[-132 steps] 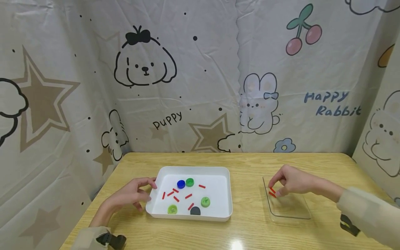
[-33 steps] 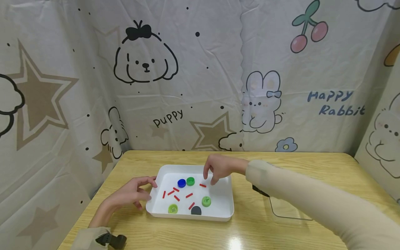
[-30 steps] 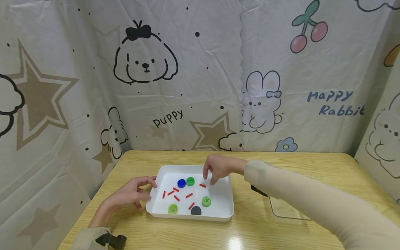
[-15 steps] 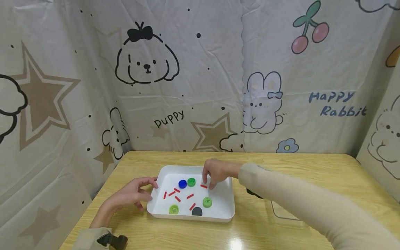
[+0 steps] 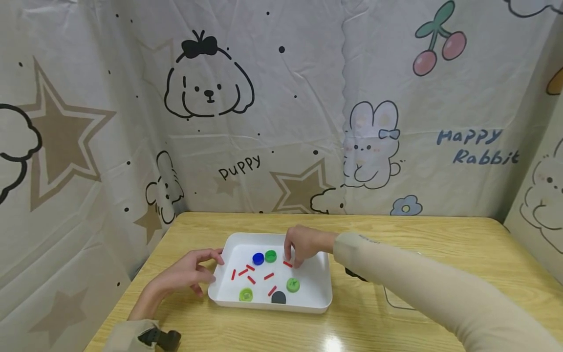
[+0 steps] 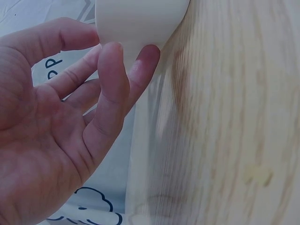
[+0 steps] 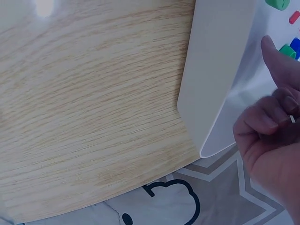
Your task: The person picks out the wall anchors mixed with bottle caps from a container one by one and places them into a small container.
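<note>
A white tray (image 5: 303, 307) holds several short red sticks (image 5: 269, 276). Round caps lie among them: a blue cap (image 5: 258, 258), a green cap (image 5: 270, 256) and lighter green ones (image 5: 292, 285). My right hand (image 5: 303, 243) reaches down into the tray, thumb and forefinger at the two sides of one red stick (image 5: 287, 264) and pinching it. In the right wrist view the other fingers (image 7: 265, 119) are curled in; the stick's ends there are hidden. My left hand (image 6: 61, 108) rests loosely bent fingertips against the tray's outer left wall (image 6: 136, 23).
A clear, shallow container (image 5: 398, 307) stands on the wooden table (image 5: 246, 332) right of the tray, largely covered by the right sleeve (image 5: 409, 274). A dark half-round piece (image 5: 278, 297) sits by the tray's front wall. A printed curtain (image 5: 281, 122) hangs behind.
My right hand has come from the clear container, where it held a red stick, over to the tray, then lowered onto another red stick, which has turned slightly. My left hand stays put.
</note>
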`<state>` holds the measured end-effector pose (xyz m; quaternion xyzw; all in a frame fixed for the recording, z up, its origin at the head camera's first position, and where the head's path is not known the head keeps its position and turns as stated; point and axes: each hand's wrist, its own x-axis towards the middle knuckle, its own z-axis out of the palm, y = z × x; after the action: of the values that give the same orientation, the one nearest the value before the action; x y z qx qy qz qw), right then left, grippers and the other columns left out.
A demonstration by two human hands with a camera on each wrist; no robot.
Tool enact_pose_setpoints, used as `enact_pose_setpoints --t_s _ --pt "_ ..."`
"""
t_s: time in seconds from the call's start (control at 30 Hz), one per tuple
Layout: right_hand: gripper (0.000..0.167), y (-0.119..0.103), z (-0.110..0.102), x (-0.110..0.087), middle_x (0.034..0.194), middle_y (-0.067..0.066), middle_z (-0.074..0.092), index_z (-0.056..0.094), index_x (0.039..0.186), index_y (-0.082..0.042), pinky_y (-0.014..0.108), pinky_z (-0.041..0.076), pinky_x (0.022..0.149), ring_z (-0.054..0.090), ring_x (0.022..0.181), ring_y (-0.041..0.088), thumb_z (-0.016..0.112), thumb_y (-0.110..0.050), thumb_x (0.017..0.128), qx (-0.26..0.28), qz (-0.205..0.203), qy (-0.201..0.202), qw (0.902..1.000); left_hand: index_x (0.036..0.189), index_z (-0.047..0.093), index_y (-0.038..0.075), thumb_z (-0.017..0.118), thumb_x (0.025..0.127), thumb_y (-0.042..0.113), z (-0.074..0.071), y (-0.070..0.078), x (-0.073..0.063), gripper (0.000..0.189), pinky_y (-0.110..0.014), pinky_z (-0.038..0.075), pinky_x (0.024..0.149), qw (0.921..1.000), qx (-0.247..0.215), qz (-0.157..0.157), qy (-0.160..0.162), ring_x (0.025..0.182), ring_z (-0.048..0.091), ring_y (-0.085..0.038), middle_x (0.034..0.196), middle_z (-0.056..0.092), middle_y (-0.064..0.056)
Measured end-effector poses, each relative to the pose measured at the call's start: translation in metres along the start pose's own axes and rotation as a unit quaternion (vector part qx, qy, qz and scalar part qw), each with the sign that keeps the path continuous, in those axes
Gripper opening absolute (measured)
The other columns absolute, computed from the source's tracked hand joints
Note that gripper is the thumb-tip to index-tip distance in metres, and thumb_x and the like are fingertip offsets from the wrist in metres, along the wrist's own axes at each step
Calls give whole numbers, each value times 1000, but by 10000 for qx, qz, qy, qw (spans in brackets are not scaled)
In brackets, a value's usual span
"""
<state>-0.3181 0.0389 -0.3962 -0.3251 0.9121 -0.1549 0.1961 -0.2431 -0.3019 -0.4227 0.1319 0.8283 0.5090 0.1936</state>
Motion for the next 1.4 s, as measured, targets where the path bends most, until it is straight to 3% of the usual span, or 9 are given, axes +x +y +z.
enact_pose_setpoints --t_s 0.3,1.4 --pt "30 2 1 2 92 1 69 85 105 -19 26 48 69 53 78 13 90 -1 81 109 -206 -14 9997 119 62 -2 72 85 -1 -1 -1 0 36 -37 59 53 10000 -5 17 -31 70 65 -30 167 27 -30" --pt "30 5 12 5 86 -9 69 85 105 -19 25 48 65 55 74 10 92 -4 80 14 -368 114 9993 120 62 -3 72 85 -2 -1 -1 0 37 -35 59 52 9999 -97 38 -49 72 66 -28 167 27 -30"
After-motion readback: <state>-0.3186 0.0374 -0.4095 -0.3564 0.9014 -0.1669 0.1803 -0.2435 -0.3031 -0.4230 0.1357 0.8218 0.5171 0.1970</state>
